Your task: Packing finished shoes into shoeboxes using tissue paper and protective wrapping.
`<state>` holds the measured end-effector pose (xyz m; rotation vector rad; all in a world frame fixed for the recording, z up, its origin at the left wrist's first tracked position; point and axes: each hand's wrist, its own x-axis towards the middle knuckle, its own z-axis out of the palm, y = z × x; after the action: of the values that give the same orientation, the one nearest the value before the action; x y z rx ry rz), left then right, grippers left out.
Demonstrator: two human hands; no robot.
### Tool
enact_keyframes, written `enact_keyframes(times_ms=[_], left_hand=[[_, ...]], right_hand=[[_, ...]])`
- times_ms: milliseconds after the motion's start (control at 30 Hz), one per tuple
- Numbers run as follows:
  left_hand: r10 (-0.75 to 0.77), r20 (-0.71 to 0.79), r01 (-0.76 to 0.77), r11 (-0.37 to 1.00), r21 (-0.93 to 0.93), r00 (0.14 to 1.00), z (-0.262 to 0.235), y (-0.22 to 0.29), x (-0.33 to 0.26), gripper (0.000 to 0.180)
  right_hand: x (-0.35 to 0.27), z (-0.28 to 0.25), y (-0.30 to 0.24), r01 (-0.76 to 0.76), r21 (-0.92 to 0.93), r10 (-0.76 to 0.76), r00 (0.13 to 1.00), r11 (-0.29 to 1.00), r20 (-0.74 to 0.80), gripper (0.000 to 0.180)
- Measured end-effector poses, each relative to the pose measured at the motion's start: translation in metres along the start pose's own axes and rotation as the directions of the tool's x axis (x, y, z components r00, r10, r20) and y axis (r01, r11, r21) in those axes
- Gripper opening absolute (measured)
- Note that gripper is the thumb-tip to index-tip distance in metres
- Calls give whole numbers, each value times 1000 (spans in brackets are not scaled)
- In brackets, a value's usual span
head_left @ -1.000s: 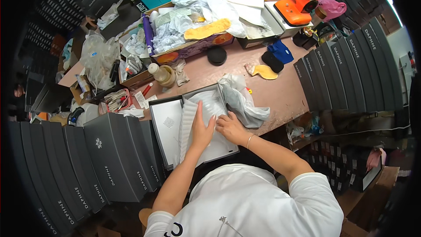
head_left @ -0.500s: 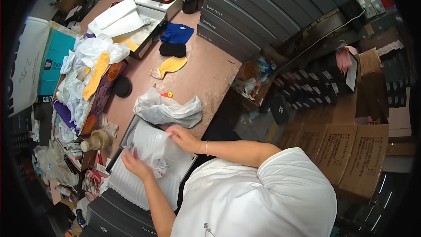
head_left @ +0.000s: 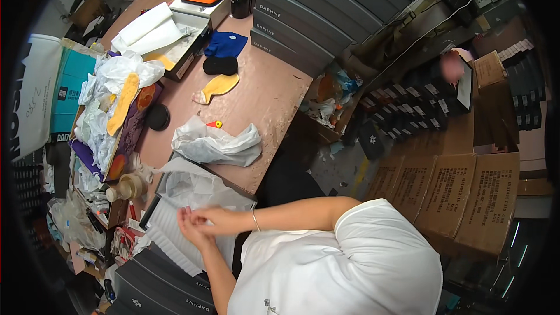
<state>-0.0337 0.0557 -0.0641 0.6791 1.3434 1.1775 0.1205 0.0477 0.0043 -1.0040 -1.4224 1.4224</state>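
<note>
My left hand (head_left: 189,228) and right hand (head_left: 217,219) now meet above the open box (head_left: 175,239), fingers loosely together, clamped on nothing I can make out — a second ago they pressed flat on the tissue (head_left: 195,189) inside. The tissue looks tucked. On the tabletop (head_left: 268,99): one crumpled sheet (head_left: 219,143), one yellow insole (head_left: 219,86).

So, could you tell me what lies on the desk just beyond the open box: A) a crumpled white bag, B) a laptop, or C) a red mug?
A: a crumpled white bag lies on the desk just past the open box, where both hands meet.
</note>
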Motion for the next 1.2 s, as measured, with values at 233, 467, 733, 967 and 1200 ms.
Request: enact_keyframes(times_ms=[233, 467, 733, 967, 1200], left_hand=[[287, -243, -97, 808, 582, 927, -24, -12, -36, 48], [76, 59, -92, 561, 823, 995, -37, -19, 15, 33], [-29, 46, 2, 864, 504, 999, -31, 65, -12, 24], [-411, 90, 415, 842, -344, 907, 14, 81, -72, 61], [39, -88, -8, 947, 320, 995, -4, -51, -24, 72]], right_hand=[[40, -67, 34, -12, -462, -123, 957, 887, -261, 48], [34, -51, 63, -165, -726, -139, 930, 668, -340, 52], [30, -83, 40, -194, -170, 168, 973, 966, -159, 62], [34, -59, 51, -268, 489, 279, 959, 830, 52, 85], [55, -93, 148, -343, -376, 316, 939, 861, -132, 46]])
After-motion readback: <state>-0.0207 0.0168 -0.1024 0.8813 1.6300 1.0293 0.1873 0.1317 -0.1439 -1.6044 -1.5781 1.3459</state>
